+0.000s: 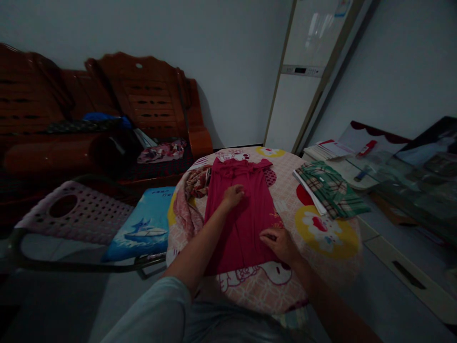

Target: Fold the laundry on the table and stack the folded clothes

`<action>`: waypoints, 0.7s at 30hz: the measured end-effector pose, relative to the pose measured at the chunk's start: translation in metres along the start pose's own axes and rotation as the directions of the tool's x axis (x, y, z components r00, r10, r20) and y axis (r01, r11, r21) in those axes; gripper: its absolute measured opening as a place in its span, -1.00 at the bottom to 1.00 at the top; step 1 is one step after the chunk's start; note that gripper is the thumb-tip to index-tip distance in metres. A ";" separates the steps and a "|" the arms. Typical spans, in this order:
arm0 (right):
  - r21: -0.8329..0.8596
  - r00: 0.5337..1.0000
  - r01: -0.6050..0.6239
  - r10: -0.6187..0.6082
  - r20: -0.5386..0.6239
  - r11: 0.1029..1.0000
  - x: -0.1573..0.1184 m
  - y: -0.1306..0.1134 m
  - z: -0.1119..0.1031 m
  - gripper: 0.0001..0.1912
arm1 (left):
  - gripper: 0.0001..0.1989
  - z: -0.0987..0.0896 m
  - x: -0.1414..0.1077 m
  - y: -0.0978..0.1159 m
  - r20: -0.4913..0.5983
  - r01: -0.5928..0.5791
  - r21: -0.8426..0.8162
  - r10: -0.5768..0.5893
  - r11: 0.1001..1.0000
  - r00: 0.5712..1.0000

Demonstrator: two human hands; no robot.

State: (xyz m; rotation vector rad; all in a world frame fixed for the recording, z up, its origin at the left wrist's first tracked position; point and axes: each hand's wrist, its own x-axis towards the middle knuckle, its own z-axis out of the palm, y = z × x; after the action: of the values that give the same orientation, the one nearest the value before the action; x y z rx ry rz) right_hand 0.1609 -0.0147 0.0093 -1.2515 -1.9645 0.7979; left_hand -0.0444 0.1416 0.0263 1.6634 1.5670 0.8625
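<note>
A deep pink garment point(246, 216) with a gathered, tied waist at its far end is spread flat on a round table with a patterned cloth point(285, 190). Whether it is a skirt or trousers I cannot tell. My left hand point(233, 196) rests on its upper middle, fingers loosely bent and gripping no visible fold. By the garment's right edge, low down, is my right hand point(280, 243), thumb and fingers a little apart with nothing visible between them. A reddish patterned scarf-like cloth point(193, 209) lies along the garment's left side, partly covered by it.
A green plaid folded cloth point(330, 188) lies at the table's right side. Left of the table stands a woven chair point(74, 214) with a blue cushion point(146, 226). Behind are a wooden bench point(143, 95) and a tall white cabinet-like unit point(300, 95). Papers point(328, 148) lie farther right.
</note>
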 end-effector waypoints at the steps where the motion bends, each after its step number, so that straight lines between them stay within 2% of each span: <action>1: 0.013 1.000 -0.025 0.025 0.000 1.000 0.001 0.002 0.001 -0.86 | -0.58 0.003 0.014 0.002 -0.014 0.002 0.039 -0.002 0.999 1.000; 6: 0.082 1.000 -0.026 0.026 0.001 0.996 0.003 0.006 0.005 -0.87 | -0.48 0.022 0.065 0.012 0.001 -0.035 0.084 0.035 0.996 0.999; 12: 0.096 0.999 -0.039 0.039 0.006 0.995 0.003 0.003 0.006 -0.86 | -0.52 0.033 0.103 0.016 0.028 -0.058 0.155 0.054 0.986 0.998; 16: 0.090 0.999 -0.032 0.032 0.008 0.995 0.002 -0.001 0.005 -0.86 | -0.52 0.027 0.112 0.013 -0.030 -0.068 0.224 0.077 0.972 0.997; 21: 0.079 0.998 -0.040 0.036 0.047 0.996 0.003 -0.007 0.002 -0.85 | -0.56 0.020 0.105 0.001 -0.075 -0.093 0.312 0.122 0.946 0.990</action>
State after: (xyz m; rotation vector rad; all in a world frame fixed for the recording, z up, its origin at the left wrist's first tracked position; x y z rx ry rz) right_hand 0.1545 -0.0146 0.0139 -1.2370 -1.9302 0.9218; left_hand -0.0219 0.2457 0.0173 1.9687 1.7594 0.7900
